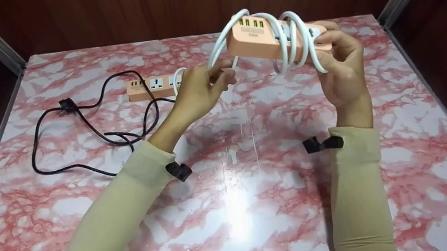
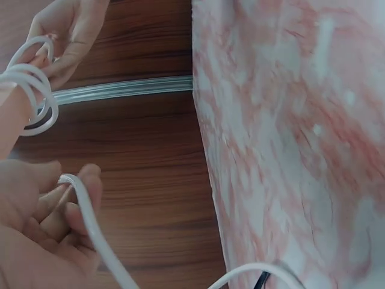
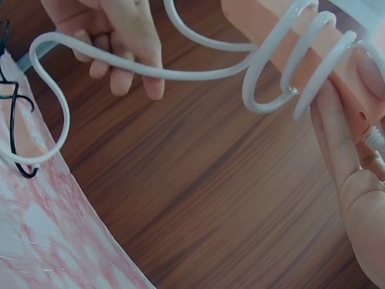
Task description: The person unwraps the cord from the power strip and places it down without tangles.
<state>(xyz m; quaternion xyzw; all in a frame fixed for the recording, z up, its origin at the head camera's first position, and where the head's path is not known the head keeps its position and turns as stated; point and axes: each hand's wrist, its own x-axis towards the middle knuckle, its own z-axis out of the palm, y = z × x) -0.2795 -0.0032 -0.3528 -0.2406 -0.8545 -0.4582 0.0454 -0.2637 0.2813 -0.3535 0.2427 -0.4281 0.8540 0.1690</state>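
My right hand grips one end of a peach power strip with USB ports, raised above the table. Several turns of its white cord wrap loosely around the strip. Left of it, my left hand pinches the white cord between thumb and fingers, as the left wrist view shows with the cord in that hand. In the right wrist view, a slack length of cord drops from the left hand towards the table. The cord's plug cannot be made out.
A second peach power strip lies at the back of the marbled table, partly hidden by my left hand. A black cable with a black plug sprawls at the left. Brown wooden panels stand behind the table.
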